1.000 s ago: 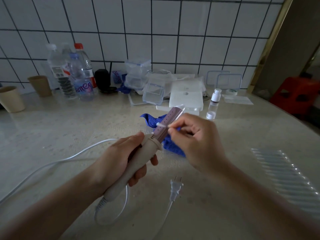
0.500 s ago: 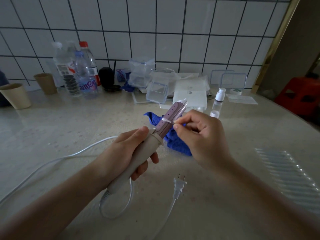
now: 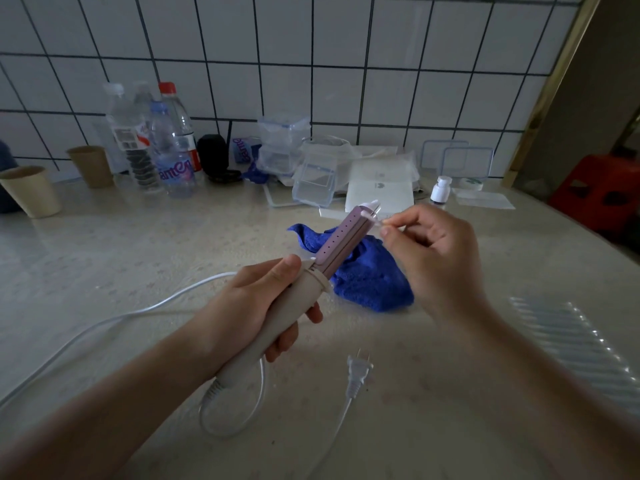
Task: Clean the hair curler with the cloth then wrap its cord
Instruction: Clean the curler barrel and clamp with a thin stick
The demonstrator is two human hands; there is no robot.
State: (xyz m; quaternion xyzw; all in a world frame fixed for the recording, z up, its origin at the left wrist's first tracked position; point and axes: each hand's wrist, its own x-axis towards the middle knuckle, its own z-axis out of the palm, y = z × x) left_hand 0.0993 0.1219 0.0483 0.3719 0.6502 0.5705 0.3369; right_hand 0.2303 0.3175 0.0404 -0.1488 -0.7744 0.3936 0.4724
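Observation:
My left hand [image 3: 256, 313] grips the beige handle of the hair curler [image 3: 301, 296], which points up and to the right. Its purple barrel [image 3: 341, 242] ends in a pale tip. My right hand [image 3: 433, 258] pinches a thin cotton swab [image 3: 375, 221] whose white end touches the barrel near the tip. The blue cloth [image 3: 367, 275] lies crumpled on the counter behind the curler, touched by neither hand. The white cord [image 3: 114, 323] loops from the handle across the counter, and its plug [image 3: 358, 374] lies in front.
Along the tiled wall stand two paper cups [image 3: 33, 190], several water bottles [image 3: 173, 150], clear plastic boxes [image 3: 311, 181], a white box [image 3: 379, 187] and a small white bottle [image 3: 440, 190]. A ribbed clear sheet [image 3: 575, 344] lies at the right. A red stool [image 3: 599, 188] stands beyond the counter edge.
My right hand has slid the swab up the purple barrel from near the handle to the tip. The left hand keeps the same grip on the handle.

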